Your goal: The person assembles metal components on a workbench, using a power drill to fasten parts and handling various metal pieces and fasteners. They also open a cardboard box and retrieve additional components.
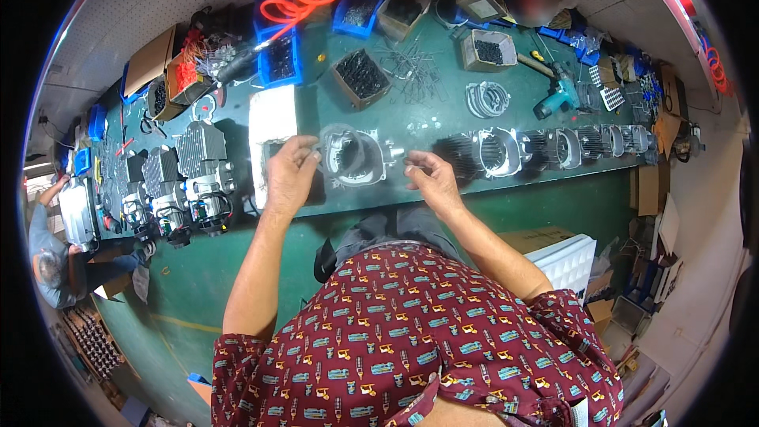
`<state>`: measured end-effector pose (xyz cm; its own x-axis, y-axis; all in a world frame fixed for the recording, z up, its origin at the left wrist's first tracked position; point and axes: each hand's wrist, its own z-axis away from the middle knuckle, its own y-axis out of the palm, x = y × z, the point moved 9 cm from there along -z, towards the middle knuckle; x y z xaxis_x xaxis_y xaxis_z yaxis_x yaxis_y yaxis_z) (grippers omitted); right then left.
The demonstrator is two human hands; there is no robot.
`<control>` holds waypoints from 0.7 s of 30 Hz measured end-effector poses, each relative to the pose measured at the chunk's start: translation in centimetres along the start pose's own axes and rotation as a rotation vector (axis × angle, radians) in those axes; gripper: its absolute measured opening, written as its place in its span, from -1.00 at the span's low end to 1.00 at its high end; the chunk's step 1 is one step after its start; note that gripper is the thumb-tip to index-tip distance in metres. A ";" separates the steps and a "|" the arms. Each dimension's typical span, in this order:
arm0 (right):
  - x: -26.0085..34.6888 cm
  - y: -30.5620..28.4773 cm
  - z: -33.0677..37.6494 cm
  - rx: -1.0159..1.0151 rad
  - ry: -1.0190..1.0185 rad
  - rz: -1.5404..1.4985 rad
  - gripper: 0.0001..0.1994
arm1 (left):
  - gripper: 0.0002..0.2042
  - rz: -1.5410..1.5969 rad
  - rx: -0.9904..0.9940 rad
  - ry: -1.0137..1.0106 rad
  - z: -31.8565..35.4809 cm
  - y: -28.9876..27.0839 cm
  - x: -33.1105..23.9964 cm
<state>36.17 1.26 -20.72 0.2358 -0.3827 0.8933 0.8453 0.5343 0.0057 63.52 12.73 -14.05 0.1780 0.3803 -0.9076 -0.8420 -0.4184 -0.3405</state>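
Observation:
A round, open grey metal motor housing (pixel 334 164) sits on the bench in front of me, between my hands. A thin dark ring, smeared by motion, shows over its upper part; I cannot tell whether a hand touches it. At the housing's left side is my left hand (pixel 292 172), its fingers curled toward the thumb. My right hand (pixel 433 179) is by the short stub on the housing's right side, fingertips and thumb drawn together. What either pinch holds, if anything, is too small or blurred to name.
More finned housings (pixel 496 152) stand in a row to the right. Assembled motor units (pixel 204 160) stand at left, beside a white box (pixel 273 115). Behind are a bin of black parts (pixel 361 75), loose wires (pixel 415 69), metal rings (pixel 488 100) and a teal power drill (pixel 558 93). Another person (pixel 52 257) works far left.

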 end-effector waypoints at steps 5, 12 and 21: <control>0.7 0.7 -0.2 0.008 0.015 -0.018 -0.59 | -0.75 -0.007 0.091 0.051 -0.3 3.1 0.9; 1.2 0.9 -0.2 -0.010 0.010 -0.035 -0.60 | -0.76 -0.065 0.175 0.029 -0.2 4.0 0.9; 7.6 2.9 0.1 -0.188 -0.372 0.493 -0.37 | -0.76 -0.476 0.053 0.214 0.4 3.4 -2.6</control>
<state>40.34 -0.07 -13.86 0.4643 0.1792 0.8674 0.7581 0.4261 -0.4938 59.96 10.62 -12.77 0.6426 0.3390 -0.6871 -0.6661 -0.1959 -0.7197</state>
